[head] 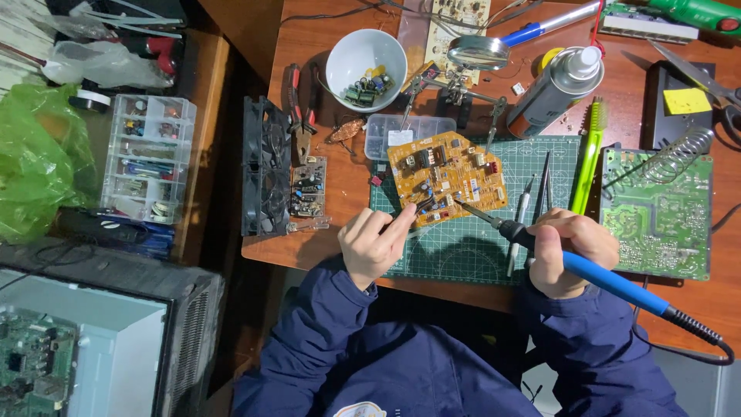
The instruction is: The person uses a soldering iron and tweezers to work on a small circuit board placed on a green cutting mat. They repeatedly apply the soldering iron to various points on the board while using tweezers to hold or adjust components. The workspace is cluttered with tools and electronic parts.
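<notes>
Blue-handled soldering iron (594, 272) sits in the closed right hand (570, 251), its dark tip reaching left onto the yellow circuit board (448, 174). The left hand (373, 244) pinches a thin dark tool against that board's near edge. The board lies on the green cutting mat (463, 247), whose near strip between the hands is bare. Tweezers (532, 202) and a green toothbrush (588, 158) lie on the mat's right side, just before a green circuit board (656, 216) by the desk's right edge. Toward the far edge stand a white bowl (363, 55) of components and a grey spray can (557, 86) with a white cap; a yellow square note (685, 100) lies at the far right corner.
</notes>
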